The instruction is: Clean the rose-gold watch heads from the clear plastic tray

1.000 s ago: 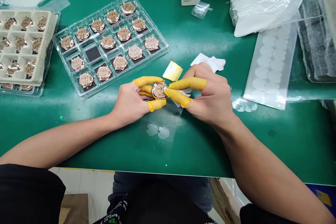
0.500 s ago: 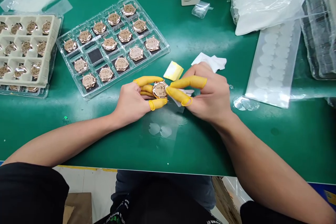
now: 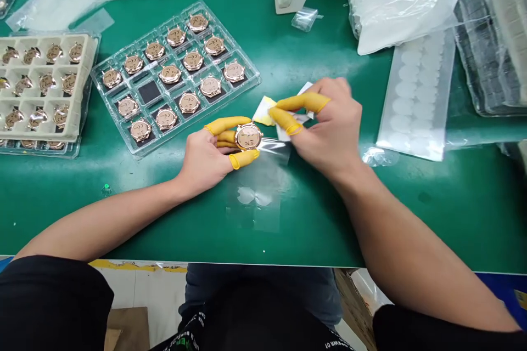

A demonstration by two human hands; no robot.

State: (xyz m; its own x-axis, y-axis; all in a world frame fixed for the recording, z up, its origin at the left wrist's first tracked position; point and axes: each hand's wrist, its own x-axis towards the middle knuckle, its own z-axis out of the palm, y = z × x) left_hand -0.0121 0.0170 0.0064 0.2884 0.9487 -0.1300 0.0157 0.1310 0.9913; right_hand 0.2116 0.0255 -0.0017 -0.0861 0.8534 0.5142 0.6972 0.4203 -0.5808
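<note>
Watch (image 3: pixel 248 136), its printed back facing up, sits in the left hand (image 3: pixel 205 158) above the green table (image 3: pixel 181 230), gripped around its rim by covered fingers and thumb. A narrow strip of green separates it from the near long edge of the clear tray (image 3: pixel 135 149), which lies slantwise with rows of similar watches and one pocket showing a dark square. To the left, a cream tray (image 3: pixel 85 93) runs out of view, its right edge just beside the clear one. The right hand (image 3: pixel 329 123) has thumb and forefinger drawn close together near the edge of a yellow-and-white pad (image 3: pixel 262 109); whether they grip it, one cannot tell. White paper (image 3: pixel 283 132) shows beneath those fingers, partly hidden. Toward the person, a clear film (image 3: pixel 263 222) bearing two pale discs (image 3: pixel 254 196) lies flat, with a band of green between it and the table's front edge. Right of the right hand, the green stretches toward a sheet of round stickers (image 3: pixel 415 101), whose far end lies under a plastic bag (image 3: pixel 399 11); clear trays (image 3: pixel 480 38) are stacked beyond at the far right.
</note>
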